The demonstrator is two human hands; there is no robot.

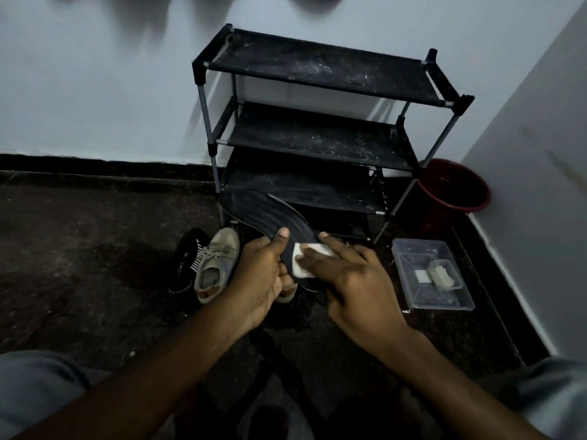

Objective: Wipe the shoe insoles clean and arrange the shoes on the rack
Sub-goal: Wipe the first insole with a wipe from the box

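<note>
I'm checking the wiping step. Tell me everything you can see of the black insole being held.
The insole is black, thin and flexible-looking, with faint lengthwise ridges. It is held in the air in front of the rack, far end pointing up and left. The left hand grips its near half, thumb on top; the right hand presses a white wipe onto it with straight fingers.
</note>
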